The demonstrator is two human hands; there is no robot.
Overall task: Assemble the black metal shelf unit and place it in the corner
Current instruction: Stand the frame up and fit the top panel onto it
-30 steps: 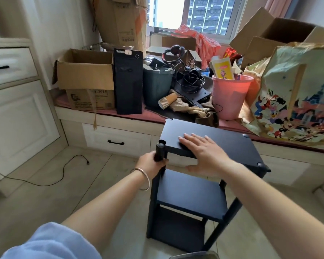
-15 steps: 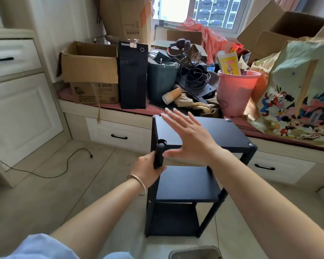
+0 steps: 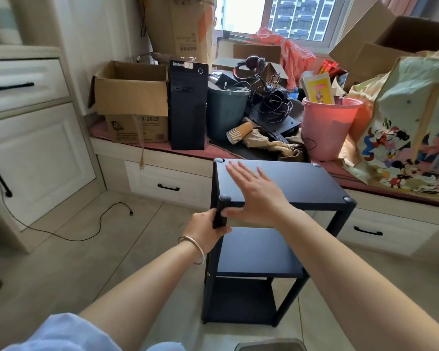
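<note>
A: Where was the black metal shelf unit (image 3: 271, 239) found?

B: It was seen standing upright on the tiled floor (image 3: 81, 269), just in front of the window bench (image 3: 162, 158), with three shelves stacked one above another. Its top shelf (image 3: 297, 183) was level, and small caps were fitted at the corners.

A: How was it being handled?

B: The near-left post (image 3: 219, 214) was gripped by the left hand (image 3: 205, 231), the fingers being curled round the post just under the top shelf. A thin bangle (image 3: 193, 247) was worn on that wrist.

A: And the other hand?

B: The right hand (image 3: 259, 196) was held flat over the near-left part of the top shelf, palm down, with the fingers straight and slightly spread. Whether the surface was actually touched could not be told.

A: What was noted behind the unit?

B: The bench was crowded: an open cardboard box (image 3: 132, 97) at the left, a black computer tower (image 3: 188, 105) beside it, then a dark green bin (image 3: 226, 112), a stack of paper cups (image 3: 238, 133) lying on its side, tangled cables with headphones (image 3: 249, 67), a pink bucket (image 3: 327, 125), and a cartoon-printed bag (image 3: 411, 138) at the right. A black cable (image 3: 86, 231) was trailed across the floor at the left, near a white cabinet (image 3: 36, 153).
</note>
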